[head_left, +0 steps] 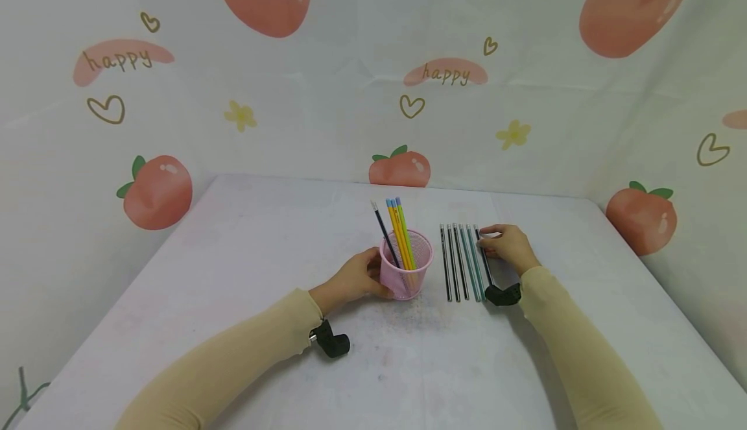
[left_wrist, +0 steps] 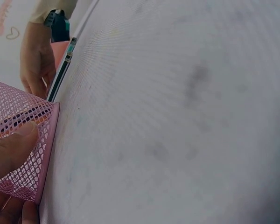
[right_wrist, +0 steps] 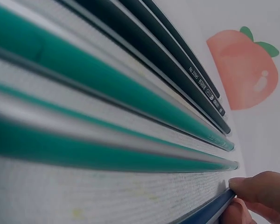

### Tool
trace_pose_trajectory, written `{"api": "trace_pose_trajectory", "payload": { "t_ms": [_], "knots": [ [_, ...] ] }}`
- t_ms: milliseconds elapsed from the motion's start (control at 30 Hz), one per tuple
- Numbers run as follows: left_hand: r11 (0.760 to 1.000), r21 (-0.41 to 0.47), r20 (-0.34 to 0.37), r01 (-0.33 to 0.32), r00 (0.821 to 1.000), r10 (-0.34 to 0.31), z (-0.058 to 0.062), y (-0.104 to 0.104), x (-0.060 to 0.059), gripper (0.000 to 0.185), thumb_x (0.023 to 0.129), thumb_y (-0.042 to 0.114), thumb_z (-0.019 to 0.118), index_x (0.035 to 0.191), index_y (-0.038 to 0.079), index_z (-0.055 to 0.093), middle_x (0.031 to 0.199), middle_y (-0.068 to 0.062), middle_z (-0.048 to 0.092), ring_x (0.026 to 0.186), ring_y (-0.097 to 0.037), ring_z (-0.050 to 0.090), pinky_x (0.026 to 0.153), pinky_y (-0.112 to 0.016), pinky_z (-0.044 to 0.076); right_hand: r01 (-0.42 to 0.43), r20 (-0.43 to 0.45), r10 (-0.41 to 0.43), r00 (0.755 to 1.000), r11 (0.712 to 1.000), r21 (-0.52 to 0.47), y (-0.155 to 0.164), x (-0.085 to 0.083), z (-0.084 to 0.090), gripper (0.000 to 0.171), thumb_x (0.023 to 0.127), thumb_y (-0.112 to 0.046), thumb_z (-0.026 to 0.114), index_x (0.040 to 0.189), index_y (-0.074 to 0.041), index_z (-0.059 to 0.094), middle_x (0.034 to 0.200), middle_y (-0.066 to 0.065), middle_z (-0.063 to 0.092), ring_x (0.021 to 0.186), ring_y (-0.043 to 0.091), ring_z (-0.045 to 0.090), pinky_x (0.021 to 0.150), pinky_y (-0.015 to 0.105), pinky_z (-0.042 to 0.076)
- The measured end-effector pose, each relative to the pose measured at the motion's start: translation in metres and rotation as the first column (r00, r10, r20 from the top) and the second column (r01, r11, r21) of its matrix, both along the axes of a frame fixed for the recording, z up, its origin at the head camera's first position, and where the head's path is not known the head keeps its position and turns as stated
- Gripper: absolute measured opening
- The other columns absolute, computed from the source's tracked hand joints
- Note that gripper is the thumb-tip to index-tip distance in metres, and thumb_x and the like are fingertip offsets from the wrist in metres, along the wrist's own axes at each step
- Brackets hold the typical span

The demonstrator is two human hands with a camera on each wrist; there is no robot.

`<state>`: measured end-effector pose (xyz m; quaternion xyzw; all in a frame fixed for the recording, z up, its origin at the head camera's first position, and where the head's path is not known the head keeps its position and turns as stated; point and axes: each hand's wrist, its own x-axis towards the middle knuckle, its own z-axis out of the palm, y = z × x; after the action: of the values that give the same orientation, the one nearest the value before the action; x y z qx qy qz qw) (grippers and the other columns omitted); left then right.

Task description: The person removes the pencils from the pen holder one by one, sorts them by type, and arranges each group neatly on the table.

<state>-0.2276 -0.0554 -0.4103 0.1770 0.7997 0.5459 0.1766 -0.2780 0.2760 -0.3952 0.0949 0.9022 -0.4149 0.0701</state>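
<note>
A pink mesh pen cup (head_left: 406, 266) stands mid-table with yellow pencils (head_left: 401, 230) and a black pen (head_left: 384, 230) upright in it. My left hand (head_left: 373, 272) grips the cup's left side; the thumb (left_wrist: 11, 148) presses on the mesh wall (left_wrist: 35, 140). To the right of the cup, several black and green pencils (head_left: 461, 262) lie side by side in a row. My right hand (head_left: 487, 242) pinches the far end of the rightmost dark pencil (head_left: 484, 262). In the right wrist view the fingertips (right_wrist: 259, 189) close on that dark blue pencil (right_wrist: 207, 212) beside the green pencils (right_wrist: 107, 88).
The white table (head_left: 245, 268) runs to a backdrop printed with peaches and hearts on the far and side walls. Black wrist-camera mounts sit at my left wrist (head_left: 332, 341) and right wrist (head_left: 503, 294). Bare tabletop (left_wrist: 186, 116) spreads out around the cup.
</note>
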Motion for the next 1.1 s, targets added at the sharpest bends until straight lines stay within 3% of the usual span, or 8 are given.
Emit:
{"api": "trace_pose_trajectory", "payload": {
  "t_ms": [400,767,1100],
  "knots": [
    [1.0,-0.004,0.009,0.001,1.0,-0.001,-0.0027,0.0003,-0.0029,0.078,0.069,0.001,0.084,0.137,0.005,0.047,0.134,-0.009,0.057,0.126,-0.026,0.052,0.11,-0.042,0.04,0.002,0.018,-0.002,1.0,1.0,0.005,0.0016,0.0,0.0008,0.05,0.09,-0.02,0.067,0.132,0.002,0.054,0.125,0.028,0.059,0.068,0.003,0.062,0.066,0.016,0.053],
    [1.0,-0.011,0.015,-0.003,1.0,0.003,-0.0034,0.0005,-0.0027,0.078,0.069,0.001,0.084,0.137,0.005,0.046,0.134,-0.009,0.057,0.126,-0.026,0.052,0.11,-0.042,0.04,0.017,0.006,-0.016,1.0,0.996,-0.084,0.0035,0.0031,0.0,0.05,0.091,-0.018,0.066,0.133,0.005,0.051,0.127,0.029,0.056,0.07,0.002,0.063,0.069,0.017,0.056],
    [1.0,-0.017,0.005,0.004,1.0,-0.004,-0.0036,-0.0005,-0.0034,0.077,0.07,0.003,0.084,0.137,0.006,0.047,0.134,-0.009,0.057,0.126,-0.025,0.052,0.11,-0.042,0.04,0.033,-0.02,-0.038,0.999,0.979,-0.203,0.0068,0.0056,0.0016,0.05,0.093,-0.021,0.064,0.135,0.002,0.049,0.107,0.01,0.065,0.071,0.0,0.065,0.069,0.016,0.056]
  ]
}}
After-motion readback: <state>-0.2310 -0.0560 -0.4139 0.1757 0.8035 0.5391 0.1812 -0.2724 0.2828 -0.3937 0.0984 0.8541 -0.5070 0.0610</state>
